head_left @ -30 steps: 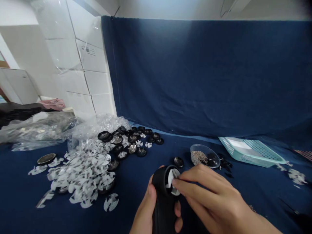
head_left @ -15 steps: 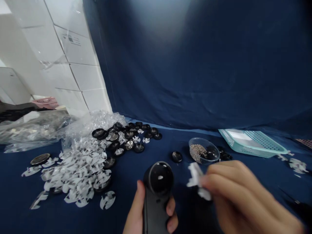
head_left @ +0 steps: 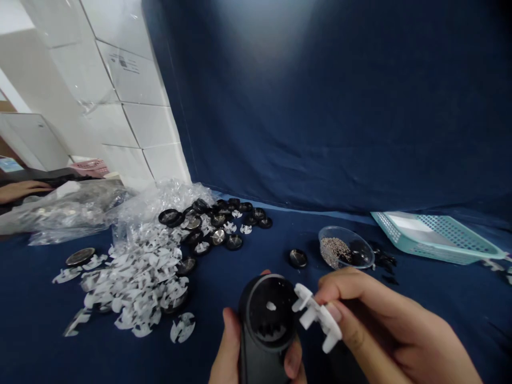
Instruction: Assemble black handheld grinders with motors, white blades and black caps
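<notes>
My left hand (head_left: 229, 349) is wrapped round a black handheld device (head_left: 262, 362) with a round, hollow end that faces up toward me. Inside that end a small light spot and a toothed edge show. Between thumb and fingers of my right hand (head_left: 372, 325) is a white plastic clip-like part (head_left: 318, 314) with prongs. The part is held just right of the device's round end; whether they touch I cannot tell. A large heap of similar white plastic parts (head_left: 136, 277) lies to the left, and a round black cap (head_left: 298, 258) lies beyond the device.
Several black caps (head_left: 218, 237) lie behind the heap, by clear plastic bags (head_left: 168, 194). A clear dish (head_left: 346, 232) holds small screws and black pieces. A turquoise basket (head_left: 444, 258) stands at right. White boxes (head_left: 144, 125) are stacked at left, near another person's hand (head_left: 24, 191).
My right hand has brought the white part left, close to the device's round end, and turned it. The device has tilted so its hollow opening shows. The view has shifted slightly left.
</notes>
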{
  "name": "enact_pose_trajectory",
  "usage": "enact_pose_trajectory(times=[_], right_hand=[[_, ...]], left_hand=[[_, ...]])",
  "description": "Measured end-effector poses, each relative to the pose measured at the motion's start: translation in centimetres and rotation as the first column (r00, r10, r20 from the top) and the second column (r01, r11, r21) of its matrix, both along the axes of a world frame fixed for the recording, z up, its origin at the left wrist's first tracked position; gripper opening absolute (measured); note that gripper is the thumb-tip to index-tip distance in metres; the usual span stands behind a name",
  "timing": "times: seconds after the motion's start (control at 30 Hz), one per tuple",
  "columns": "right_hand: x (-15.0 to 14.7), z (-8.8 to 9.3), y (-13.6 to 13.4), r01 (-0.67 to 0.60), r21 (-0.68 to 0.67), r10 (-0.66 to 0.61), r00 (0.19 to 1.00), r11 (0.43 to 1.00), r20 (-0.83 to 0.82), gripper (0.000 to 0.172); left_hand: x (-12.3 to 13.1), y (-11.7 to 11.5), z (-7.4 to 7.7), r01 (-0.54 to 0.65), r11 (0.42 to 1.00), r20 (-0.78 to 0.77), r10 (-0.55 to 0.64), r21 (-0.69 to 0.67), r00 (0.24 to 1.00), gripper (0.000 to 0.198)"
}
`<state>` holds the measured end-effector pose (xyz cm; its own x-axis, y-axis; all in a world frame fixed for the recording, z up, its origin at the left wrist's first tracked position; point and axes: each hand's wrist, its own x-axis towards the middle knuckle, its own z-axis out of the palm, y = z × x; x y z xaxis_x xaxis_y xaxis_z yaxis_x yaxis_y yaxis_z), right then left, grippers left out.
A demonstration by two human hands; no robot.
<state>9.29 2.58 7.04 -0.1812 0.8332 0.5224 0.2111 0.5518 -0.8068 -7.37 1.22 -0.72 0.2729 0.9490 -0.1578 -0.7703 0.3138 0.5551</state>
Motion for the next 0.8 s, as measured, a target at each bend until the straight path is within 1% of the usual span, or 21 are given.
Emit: enact_pose_trajectory(times=[0.07,0.1,0.17,0.27,0.37,0.43,0.5,0.57,0.67,0.73,0.8], right_hand=[[-0.3,-0.4,0.4,0.036,0.095,-0.042,0.997,0.995,0.068,0.013],[-0.5,-0.7,0.5,0.038,0.121,-0.049,0.995,0.992,0.092,0.013],[-0.9,-1.1,0.6,0.030,0.123,-0.043,0.994,0.992,0.102,0.015],[-1.4,-1.3,0.4,0.029,0.086,-0.036,0.996,0.996,0.078,0.017],[-1.6,-1.4,0.3,0.050,0.069,-0.054,0.996,0.996,0.066,0.015],[-1.5,-1.5,0.4,0.075,0.126,-0.089,0.989,0.989,0.115,0.014],[-1.3,-1.7,0.6,0.103,0.217,-0.145,0.972,0.971,0.185,0.014],[-1.1,-1.9,0.7,0.127,0.307,-0.206,0.948,0.943,0.241,0.015],[-1.0,-2.3,0.7,0.103,0.414,-0.250,0.915,0.904,0.317,0.017],[-1.1,-2.6,0.6,0.104,0.446,-0.273,0.902,0.889,0.335,0.020],[-1.3,-2.9,0.5,0.113,0.471,-0.287,0.905,0.875,0.315,0.021]], left_hand=[[0.1,0.1,0.0,-0.007,1.000,0.010,0.007,0.011,1.000,0.031],[0.2,0.2,-0.1,-0.014,1.000,0.016,0.013,0.018,1.000,0.033],[0.4,0.4,-0.1,-0.030,0.999,0.027,0.030,0.030,0.999,0.034],[0.3,0.7,-0.2,-0.066,0.997,0.041,0.064,0.048,0.997,0.035],[0.2,0.9,-0.1,-0.099,0.993,0.053,0.096,0.057,0.994,0.032],[0.1,0.8,-0.1,-0.105,0.993,0.058,0.101,0.056,0.993,0.030],[0.2,0.4,0.1,-0.095,0.994,0.061,0.092,0.054,0.994,0.033],[0.4,-0.1,0.2,-0.077,0.996,0.061,0.074,0.050,0.995,0.043],[0.7,-0.7,0.3,-0.040,0.998,0.056,0.038,0.038,0.998,0.067],[0.8,-0.9,0.2,-0.018,0.999,0.025,0.017,0.036,1.000,0.080],[0.9,-0.8,0.0,-0.014,0.999,-0.023,0.015,0.041,1.000,0.088]])
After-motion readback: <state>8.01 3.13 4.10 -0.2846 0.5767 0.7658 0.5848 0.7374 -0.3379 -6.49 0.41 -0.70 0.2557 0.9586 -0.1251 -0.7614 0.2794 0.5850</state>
